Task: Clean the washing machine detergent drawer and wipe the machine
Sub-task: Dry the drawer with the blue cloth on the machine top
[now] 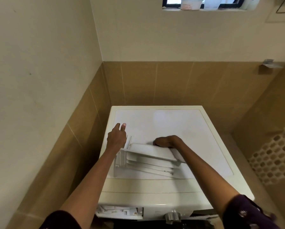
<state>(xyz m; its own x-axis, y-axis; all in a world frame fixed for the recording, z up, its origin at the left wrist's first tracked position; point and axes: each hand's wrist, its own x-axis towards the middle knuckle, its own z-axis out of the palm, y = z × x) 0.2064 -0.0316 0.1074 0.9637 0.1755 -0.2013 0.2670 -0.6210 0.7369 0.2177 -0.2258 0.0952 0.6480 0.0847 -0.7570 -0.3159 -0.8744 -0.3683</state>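
Dark sleeves (60, 219) sit low. The left hand (117, 137) has straight fingers, by one end of the white drawer (148, 152). It lies slanted on top of the washer (179, 123), ribs showing. The right hand (168, 141) curls over its far edge, gripping it.

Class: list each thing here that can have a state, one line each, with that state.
Drawer: out of its slot, lying on the machine.
Slot: open, drawer gone.
Left hand: fingers straight, at drawer's left end.
Right hand: curled round drawer's far edge.
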